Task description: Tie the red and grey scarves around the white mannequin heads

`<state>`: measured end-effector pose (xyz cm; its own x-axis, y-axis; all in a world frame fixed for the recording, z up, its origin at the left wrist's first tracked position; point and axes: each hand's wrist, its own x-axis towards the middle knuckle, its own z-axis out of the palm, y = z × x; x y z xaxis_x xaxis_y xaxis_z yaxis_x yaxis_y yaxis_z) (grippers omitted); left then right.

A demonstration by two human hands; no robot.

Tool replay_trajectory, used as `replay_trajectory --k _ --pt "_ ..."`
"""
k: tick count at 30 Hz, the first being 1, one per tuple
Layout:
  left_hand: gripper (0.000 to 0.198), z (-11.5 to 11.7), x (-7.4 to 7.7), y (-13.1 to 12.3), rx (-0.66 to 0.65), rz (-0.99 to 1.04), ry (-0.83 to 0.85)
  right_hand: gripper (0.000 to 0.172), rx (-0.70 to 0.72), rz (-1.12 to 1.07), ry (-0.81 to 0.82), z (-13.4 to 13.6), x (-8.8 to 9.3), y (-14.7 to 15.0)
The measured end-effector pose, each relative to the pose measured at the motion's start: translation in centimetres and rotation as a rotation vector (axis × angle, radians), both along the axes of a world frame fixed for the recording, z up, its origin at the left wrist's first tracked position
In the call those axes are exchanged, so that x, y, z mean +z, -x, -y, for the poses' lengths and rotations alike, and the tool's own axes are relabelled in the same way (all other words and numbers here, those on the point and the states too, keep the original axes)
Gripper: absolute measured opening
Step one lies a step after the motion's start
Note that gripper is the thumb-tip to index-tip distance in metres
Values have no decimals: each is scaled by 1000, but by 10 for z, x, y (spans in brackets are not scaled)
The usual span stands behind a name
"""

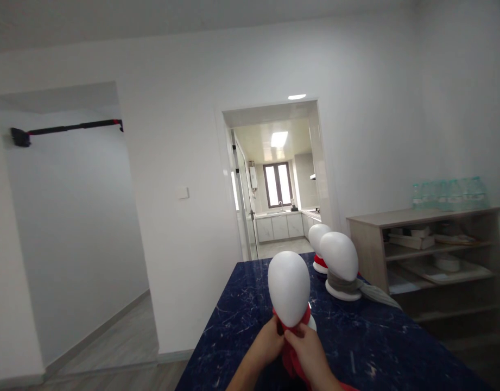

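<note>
**Red scarf (pixel 291 347) pinched at the mannequin head (pixel 289 288)**

Your left hand (pixel 269 341) and right hand (pixel 310 350) meet side by side, fingers closed on the cloth, forearms rising from the near edge. The scarf wraps the neck and trails toward you. The head stands upright, long axis vertical, near on the blue table (pixel 241 304). Two other heads (pixel 339 258) stand farther right.

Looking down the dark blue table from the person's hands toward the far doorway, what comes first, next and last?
First the left hand and right hand pinching a red scarf → white head form wearing it → head form with grey scarf → head form with red band → kitchen doorway.
</note>
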<state>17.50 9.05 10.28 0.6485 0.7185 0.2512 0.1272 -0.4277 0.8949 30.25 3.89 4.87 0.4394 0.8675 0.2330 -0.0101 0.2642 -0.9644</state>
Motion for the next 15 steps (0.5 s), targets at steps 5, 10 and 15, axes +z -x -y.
replay_trajectory --k 5,10,15 --pt "54 -10 -8 -3 52 -17 -96 36 -24 -8 36 -13 -1 4" --pt "47 -17 -16 -13 91 28 71 34 -28 -38 40 -21 -6 2" --pt "53 -23 -23 -19 76 101 289 35 -115 -18 28 -26 -15 -3"
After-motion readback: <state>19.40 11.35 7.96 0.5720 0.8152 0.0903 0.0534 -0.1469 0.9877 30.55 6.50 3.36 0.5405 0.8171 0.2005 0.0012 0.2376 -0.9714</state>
